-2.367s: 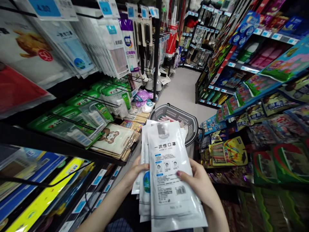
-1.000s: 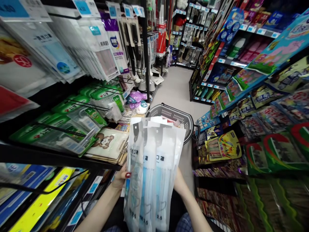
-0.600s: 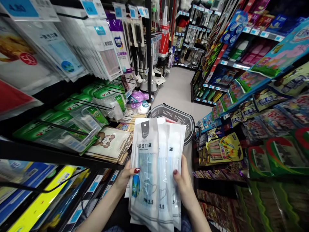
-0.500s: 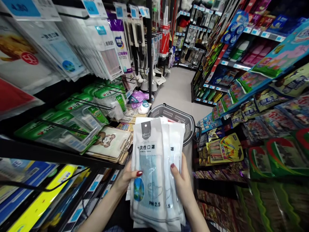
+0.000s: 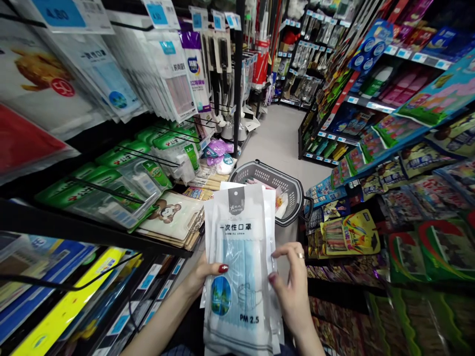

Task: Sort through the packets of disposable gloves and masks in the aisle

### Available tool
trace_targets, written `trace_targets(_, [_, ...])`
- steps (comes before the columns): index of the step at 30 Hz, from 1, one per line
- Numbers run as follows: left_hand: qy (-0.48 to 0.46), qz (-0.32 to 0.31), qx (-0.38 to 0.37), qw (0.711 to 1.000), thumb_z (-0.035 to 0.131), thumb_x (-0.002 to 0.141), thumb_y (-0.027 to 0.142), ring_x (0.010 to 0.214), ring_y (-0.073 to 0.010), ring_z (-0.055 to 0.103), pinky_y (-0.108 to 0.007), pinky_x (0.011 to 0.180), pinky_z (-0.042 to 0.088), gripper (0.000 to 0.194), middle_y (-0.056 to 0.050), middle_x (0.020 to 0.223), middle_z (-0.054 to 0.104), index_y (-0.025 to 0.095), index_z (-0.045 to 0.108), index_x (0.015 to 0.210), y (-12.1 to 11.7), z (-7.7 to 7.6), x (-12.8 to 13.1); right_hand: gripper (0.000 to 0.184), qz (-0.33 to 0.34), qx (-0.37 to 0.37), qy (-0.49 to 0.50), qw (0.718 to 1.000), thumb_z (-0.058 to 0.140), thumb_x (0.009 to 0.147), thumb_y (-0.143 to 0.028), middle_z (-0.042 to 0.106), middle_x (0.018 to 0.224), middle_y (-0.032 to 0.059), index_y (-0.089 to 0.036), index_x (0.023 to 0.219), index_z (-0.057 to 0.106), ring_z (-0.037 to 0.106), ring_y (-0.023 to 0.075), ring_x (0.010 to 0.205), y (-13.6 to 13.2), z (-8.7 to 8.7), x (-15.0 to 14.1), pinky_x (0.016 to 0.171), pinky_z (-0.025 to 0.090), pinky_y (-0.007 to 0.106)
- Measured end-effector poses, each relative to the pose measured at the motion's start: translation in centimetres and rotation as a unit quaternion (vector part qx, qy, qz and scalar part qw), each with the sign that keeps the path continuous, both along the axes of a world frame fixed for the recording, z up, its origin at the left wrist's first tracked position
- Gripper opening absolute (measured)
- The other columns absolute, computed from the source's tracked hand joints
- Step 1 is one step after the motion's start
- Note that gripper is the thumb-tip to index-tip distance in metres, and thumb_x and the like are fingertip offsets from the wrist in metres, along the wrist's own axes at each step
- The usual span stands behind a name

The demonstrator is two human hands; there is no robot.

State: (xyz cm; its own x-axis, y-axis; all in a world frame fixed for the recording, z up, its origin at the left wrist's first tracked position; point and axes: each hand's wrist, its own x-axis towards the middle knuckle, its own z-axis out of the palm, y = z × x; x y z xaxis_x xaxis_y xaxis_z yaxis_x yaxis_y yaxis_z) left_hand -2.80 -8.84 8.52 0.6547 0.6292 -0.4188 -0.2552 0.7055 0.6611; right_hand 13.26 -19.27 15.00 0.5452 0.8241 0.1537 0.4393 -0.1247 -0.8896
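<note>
A stack of face mask packs (image 5: 237,262) is in front of me, tilted up, with a blue pleated mask showing through the front pack. My left hand (image 5: 206,274) grips the stack's left edge, its red-nailed thumb lying across the front and its other fingers hidden behind. At the right edge, my right hand (image 5: 293,282) has its thumb and bent index finger apart, their tips at the rims of the packs. A ring is on one of its fingers. Behind the front pack, white edges of other packs stick out.
Past the packs, a grey shopping basket (image 5: 297,195) stands on the floor with some goods inside. Hanging mask packs (image 5: 111,81), green-carded packages (image 5: 122,158) and a bear-print clipboard (image 5: 174,212) fill the left shelves. Snack bags (image 5: 349,235) hang along the right. The aisle floor (image 5: 278,131) runs ahead.
The pack that lay fanned out at the right is now lined up behind the front one. My right hand has loosened from its flat hold, with fingers bent. The view has shifted slightly left.
</note>
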Motion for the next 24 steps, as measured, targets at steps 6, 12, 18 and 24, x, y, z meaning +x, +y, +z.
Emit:
trace_targets(6, [-0.001, 0.022, -0.014, 1.000, 0.079, 0.045, 0.027, 0.096, -0.0350, 0.060, -0.041, 0.079, 0.050, 0.083, -0.011, 0.097, 0.068, 0.016, 0.048, 0.122, -0.1, -0.5, -0.1, 0.026, 0.064, -0.075, 0.065, 0.993, 0.055, 0.078, -0.032, 0.044, 0.083, 0.0018, -0.019, 0.059, 0.043, 0.047, 0.0175, 0.081, 0.1, 0.9, 0.1, 0.074, 0.036, 0.029])
trace_targets(12, [0.037, 0.071, -0.018, 0.997, 0.080, 0.046, 0.047, 0.102, -0.0365, 0.057, -0.043, 0.084, 0.048, 0.082, -0.013, 0.100, 0.067, 0.016, 0.052, 0.117, -0.1, -0.9, 0.1, 0.031, 0.017, -0.042, 0.232, 0.972, 0.054, 0.078, -0.039, 0.040, 0.061, -0.0036, -0.019, 0.058, 0.041, 0.038, 0.0112, 0.057, -0.7, -0.1, 0.7, 0.052, 0.031, 0.022])
trace_targets(18, [0.032, 0.050, -0.032, 0.998, 0.078, 0.051, 0.025, 0.094, -0.0352, 0.061, -0.041, 0.078, 0.052, 0.058, -0.012, 0.094, 0.069, 0.013, 0.058, 0.104, 0.1, 0.4, 0.7, 0.028, -0.086, -0.031, 0.353, 0.931, 0.068, 0.062, -0.043, 0.056, 0.061, -0.0009, -0.018, 0.070, 0.058, 0.050, 0.0140, 0.055, -1.6, 0.1, 2.9, 0.049, 0.039, 0.022])
trace_targets(24, [0.020, 0.054, -0.018, 0.998, 0.075, 0.055, 0.021, 0.084, -0.0322, 0.065, -0.039, 0.073, 0.054, 0.060, -0.012, 0.091, 0.070, 0.013, 0.057, 0.111, -0.2, 1.0, 1.1, 0.030, -0.212, -0.034, 0.224, 0.951, 0.062, 0.067, -0.040, 0.066, 0.079, 0.0066, -0.026, 0.094, 0.064, 0.061, 0.0262, 0.068, -6.1, 5.7, 4.9, 0.053, 0.047, 0.033])
